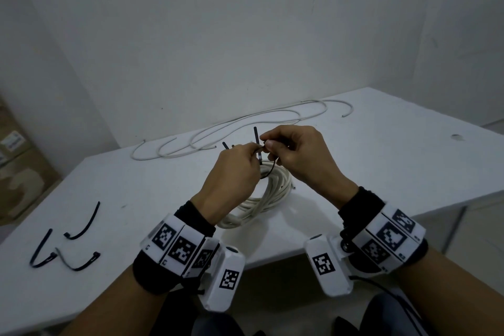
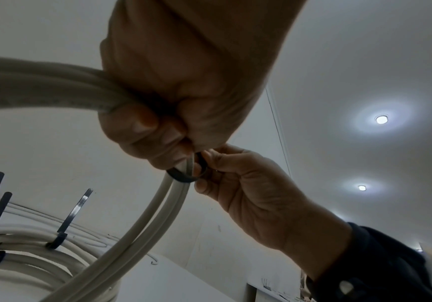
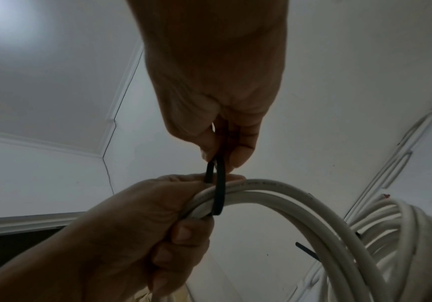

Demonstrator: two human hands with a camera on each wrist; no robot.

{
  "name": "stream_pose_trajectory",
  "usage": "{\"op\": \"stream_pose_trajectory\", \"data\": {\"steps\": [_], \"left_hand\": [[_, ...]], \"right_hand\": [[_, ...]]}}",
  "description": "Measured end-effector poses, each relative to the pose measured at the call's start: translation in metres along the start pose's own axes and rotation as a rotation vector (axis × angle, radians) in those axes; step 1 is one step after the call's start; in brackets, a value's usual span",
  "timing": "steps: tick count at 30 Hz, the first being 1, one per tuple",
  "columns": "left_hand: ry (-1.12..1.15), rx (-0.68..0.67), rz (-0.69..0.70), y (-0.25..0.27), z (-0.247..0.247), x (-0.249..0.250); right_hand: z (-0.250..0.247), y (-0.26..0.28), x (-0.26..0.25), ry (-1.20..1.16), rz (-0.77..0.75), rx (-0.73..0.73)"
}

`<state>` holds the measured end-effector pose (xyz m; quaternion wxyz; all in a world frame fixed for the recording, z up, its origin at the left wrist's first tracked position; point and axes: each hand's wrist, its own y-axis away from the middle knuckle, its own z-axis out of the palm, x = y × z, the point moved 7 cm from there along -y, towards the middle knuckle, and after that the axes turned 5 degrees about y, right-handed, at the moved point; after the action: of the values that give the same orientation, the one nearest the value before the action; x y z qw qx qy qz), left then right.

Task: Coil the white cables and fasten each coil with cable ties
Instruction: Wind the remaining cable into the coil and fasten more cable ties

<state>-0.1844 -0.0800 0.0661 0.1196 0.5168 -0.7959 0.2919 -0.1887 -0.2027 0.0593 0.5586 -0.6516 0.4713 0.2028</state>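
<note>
Far left on the white table (image 1: 152, 199) I've got three spare black cable ties (image 1: 68, 243) lying loose, untouched, well apart from the work. Moving in, my left hand (image 1: 231, 172) has its fingers curled round the top of the white cable coil (image 1: 261, 199), bunching the strands together; the left wrist cam shows that fist clamped on the bundle w/ thumb and finger also at the black cable tie (image 2: 184, 175) looped under two strands. Same cam, lower left: two or three ties already cinched on other parts of the coil, tails sticking up, so this coil is wound & partly fastened. Centre: tie loop wraps the bundle, its tail (image 1: 255, 135) poking up between both hands. Right of that, my right hand (image 1: 297, 155) pinches the tie betw thumb and forefinger, right above the strands; on the right wrist cam the strap (image 3: 218, 190) goes round the bundle and up into that pinch. Can't tell if the tail's thru the head yet, fingers hide it. Loop looks slack, so I'd say still needs pulling tight. Back of table, centre to right: a second white cable (image 1: 245, 123) sprawled in loose loops, not coiled, no ties. So approx: one coil nearly done, one cable left entirely, and spares are there for it.
</note>
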Motion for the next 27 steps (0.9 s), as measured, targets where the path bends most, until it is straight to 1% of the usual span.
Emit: {"op": "stream_pose_trajectory", "data": {"steps": [4, 9, 14, 20, 27], "left_hand": [[-0.039, 0.009, 0.014, 0.000, 0.002, 0.004], [-0.001, 0.004, -0.016, 0.001, 0.003, 0.001], [0.069, 0.012, -0.073, 0.004, -0.003, -0.005], [0.010, 0.005, -0.071, 0.004, -0.001, -0.006], [-0.061, 0.007, -0.031, 0.005, 0.002, -0.002]], "right_hand": [[-0.002, 0.001, -0.002, 0.042, -0.040, 0.005], [0.000, 0.005, 0.001, 0.024, -0.035, 0.016], [0.000, 0.008, 0.009, -0.161, 0.053, 0.075], [0.003, 0.009, 0.011, -0.260, 0.075, 0.078], [0.005, 0.007, 0.013, -0.222, 0.065, 0.040]]}}
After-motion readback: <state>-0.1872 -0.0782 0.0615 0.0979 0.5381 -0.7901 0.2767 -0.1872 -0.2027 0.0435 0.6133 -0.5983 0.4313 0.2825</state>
